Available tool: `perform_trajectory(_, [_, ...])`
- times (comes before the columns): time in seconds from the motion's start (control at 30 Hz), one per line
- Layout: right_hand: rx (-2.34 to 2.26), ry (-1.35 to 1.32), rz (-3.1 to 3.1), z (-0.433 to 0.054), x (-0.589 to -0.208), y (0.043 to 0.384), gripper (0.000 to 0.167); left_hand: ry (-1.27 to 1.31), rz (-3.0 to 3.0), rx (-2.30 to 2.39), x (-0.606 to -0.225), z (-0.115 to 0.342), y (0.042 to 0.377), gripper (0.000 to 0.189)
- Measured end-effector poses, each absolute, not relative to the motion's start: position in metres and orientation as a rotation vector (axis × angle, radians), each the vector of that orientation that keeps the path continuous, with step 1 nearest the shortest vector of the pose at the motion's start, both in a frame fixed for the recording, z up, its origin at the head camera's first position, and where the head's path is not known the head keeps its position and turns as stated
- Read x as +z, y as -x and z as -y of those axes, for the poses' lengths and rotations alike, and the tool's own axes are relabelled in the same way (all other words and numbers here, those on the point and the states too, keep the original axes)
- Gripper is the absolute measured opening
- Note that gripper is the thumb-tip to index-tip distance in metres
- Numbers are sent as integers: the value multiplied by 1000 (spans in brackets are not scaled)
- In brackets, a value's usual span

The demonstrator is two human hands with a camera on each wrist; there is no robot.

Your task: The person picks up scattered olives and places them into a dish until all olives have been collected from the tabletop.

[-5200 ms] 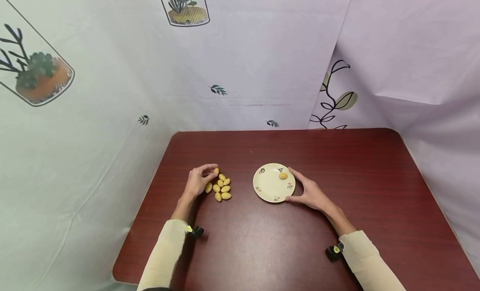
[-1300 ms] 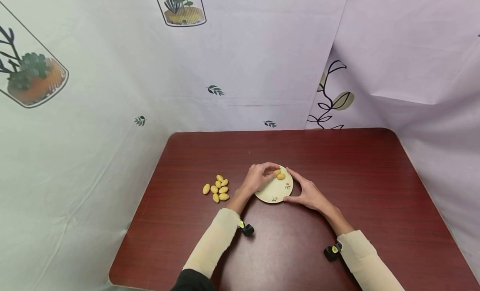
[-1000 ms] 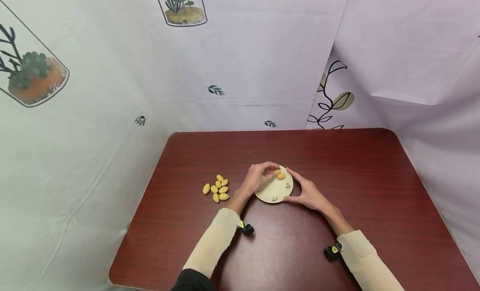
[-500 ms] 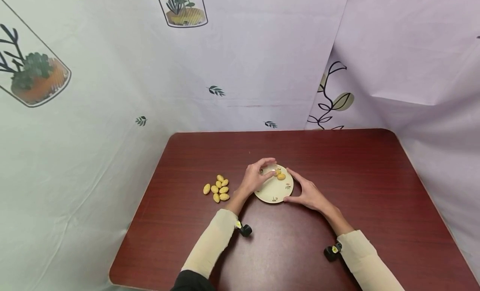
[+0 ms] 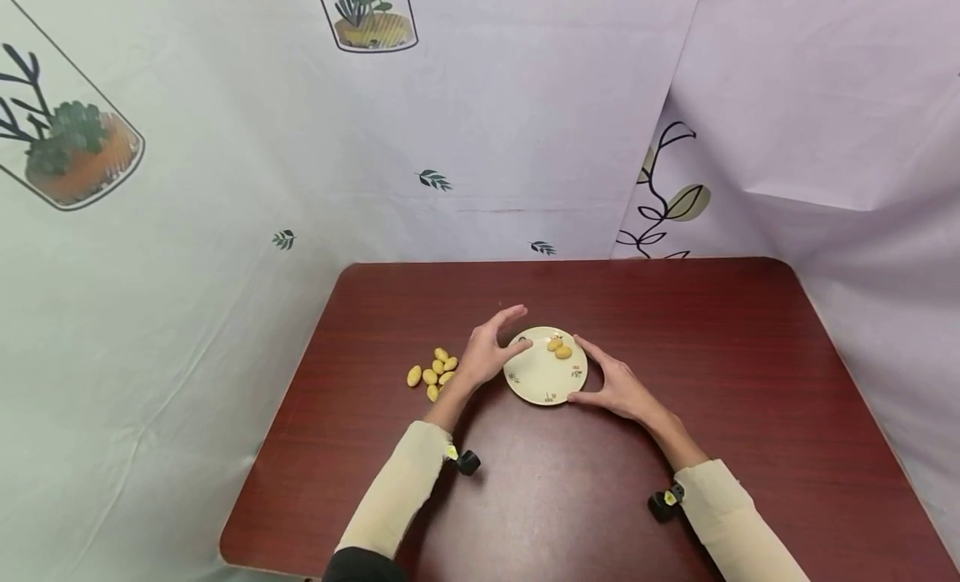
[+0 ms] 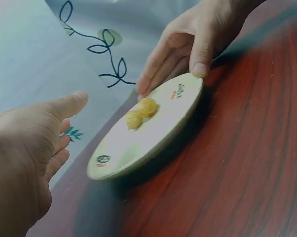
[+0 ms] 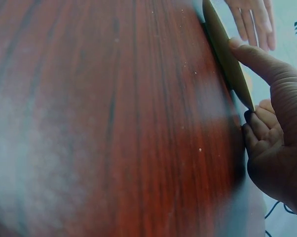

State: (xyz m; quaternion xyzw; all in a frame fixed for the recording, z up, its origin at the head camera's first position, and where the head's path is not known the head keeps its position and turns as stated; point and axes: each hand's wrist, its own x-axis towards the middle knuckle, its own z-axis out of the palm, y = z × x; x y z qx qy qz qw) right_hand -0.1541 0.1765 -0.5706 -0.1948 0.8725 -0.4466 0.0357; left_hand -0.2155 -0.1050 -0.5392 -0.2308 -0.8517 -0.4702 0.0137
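A cream plate (image 5: 535, 380) with small printed motifs lies on the table. Two small yellow oval pieces with a rough, wrinkled skin (image 5: 563, 353) rest on it, touching each other; their exact kind cannot be told. My right hand (image 5: 618, 388) holds the plate's right rim between thumb and fingers, as the right wrist view also shows. Over the plate's left edge, my left hand (image 5: 483, 355) is spread with thumb and fingers apart, holding nothing. Left of it lies a pile of several like yellow pieces (image 5: 430, 377), partly hidden behind the left forearm.
The dark red wooden table (image 5: 675, 315) has rounded corners. Pale cloth with printed plants (image 5: 495, 148) hangs behind it and along both sides. Each wrist bears a small black camera, such as the left wrist's camera (image 5: 468, 463).
My left hand carried a yellow piece from the pile onto the plate, let it go beside the first one, and has since drawn back left with its fingers spread. My right hand stays at the rim.
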Motion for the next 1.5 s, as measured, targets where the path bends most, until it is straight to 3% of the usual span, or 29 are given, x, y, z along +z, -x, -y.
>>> perform_trajectory(0.67, [-1341, 614, -2724, -176, -572, 151, 107, 594, 2730, -1278, -525, 204, 195, 73])
perform_trajectory(1.07, [-1346, 614, -2719, -176, -572, 150, 107, 441, 2803, -1237, -533, 259, 176, 63])
perform_trajectory(1.5, [-1363, 626, -2728, -177, -570, 152, 106, 306, 2848, -1360, -537, 290, 159, 55])
